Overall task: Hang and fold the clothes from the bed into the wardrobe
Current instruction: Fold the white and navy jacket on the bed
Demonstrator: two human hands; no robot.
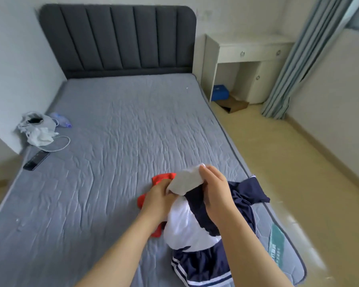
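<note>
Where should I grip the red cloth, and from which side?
Probably pinch the red cloth at its far corner, from the left: it lies bare on the mattress; much of the rest is under the left hand and white top.

A home bedroom: a bed (122,125) with padded headboard (116,38), white dressing desk (247,52), curtain (311,54).

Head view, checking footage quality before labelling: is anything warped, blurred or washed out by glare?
Head view: the wide lens bows the headboard and the bed edges; soft daylight comes from the curtain side, leaving pale glare on the floor and only faint shadows; the head view is slightly soft throughout, yet the left hand, right hand and white garment are readable.
</note>
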